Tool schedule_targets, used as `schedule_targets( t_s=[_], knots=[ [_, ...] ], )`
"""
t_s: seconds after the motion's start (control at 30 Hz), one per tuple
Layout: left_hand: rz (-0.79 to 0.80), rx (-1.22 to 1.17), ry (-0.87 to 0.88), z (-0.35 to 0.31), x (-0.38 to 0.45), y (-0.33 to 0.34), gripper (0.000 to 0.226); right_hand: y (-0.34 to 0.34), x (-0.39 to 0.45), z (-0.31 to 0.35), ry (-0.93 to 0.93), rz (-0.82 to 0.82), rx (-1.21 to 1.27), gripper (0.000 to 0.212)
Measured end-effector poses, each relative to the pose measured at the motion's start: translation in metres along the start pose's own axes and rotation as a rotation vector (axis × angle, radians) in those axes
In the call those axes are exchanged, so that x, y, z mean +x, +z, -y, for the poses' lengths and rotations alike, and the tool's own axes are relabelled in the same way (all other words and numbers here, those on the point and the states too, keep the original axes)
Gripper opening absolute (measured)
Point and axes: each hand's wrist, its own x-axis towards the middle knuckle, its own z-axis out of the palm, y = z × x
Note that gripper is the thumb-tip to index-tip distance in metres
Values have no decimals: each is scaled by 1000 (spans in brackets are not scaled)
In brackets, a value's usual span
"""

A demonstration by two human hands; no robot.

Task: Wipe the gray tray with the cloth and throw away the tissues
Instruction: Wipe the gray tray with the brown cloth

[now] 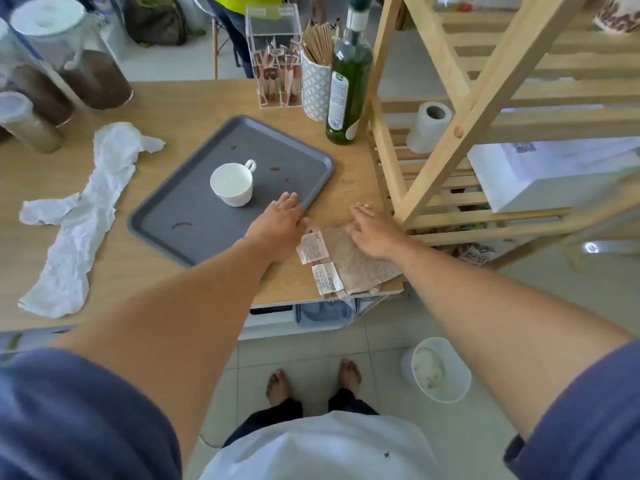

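The gray tray [194, 220] lies on the wooden counter with brown stains on it and a white cup [232, 184] standing in its middle. My left hand [278, 225] rests flat at the tray's near right rim, fingers together, holding nothing. A brown cloth [356, 268] with paper labels lies at the counter's right front corner. My right hand [372, 232] lies flat on the cloth's far part, fingers spread. Crumpled white tissues [81, 216] stretch in a long strip on the counter left of the tray.
A green bottle [348, 84], a patterned holder of wooden sticks [317, 88] and a clear sachet box [277, 60] stand behind the tray. Jars [93, 74] fill the far left. A wooden shelf [485, 109] rises on the right. A white bin [438, 368] sits on the floor.
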Motion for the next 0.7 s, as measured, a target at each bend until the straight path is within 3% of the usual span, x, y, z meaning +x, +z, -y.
schedule_targets(
  t_s=[0.2,0.33,0.5,0.7],
  knots=[
    [-9,17,26,-17,-7,42,55,24,-6,-14,-44,-85,-68,58],
    [-149,55,-28,-25,-11,60,57,37,-13,-20,-70,-166,-51,57],
    [-369,70,-82,-35,-13,63,39,48,-19,-24,-105,-250,-54,57],
    [-362,-287,-260,-44,-8,65,30,53,-21,-25,-109,-274,-71,59]
  ],
)
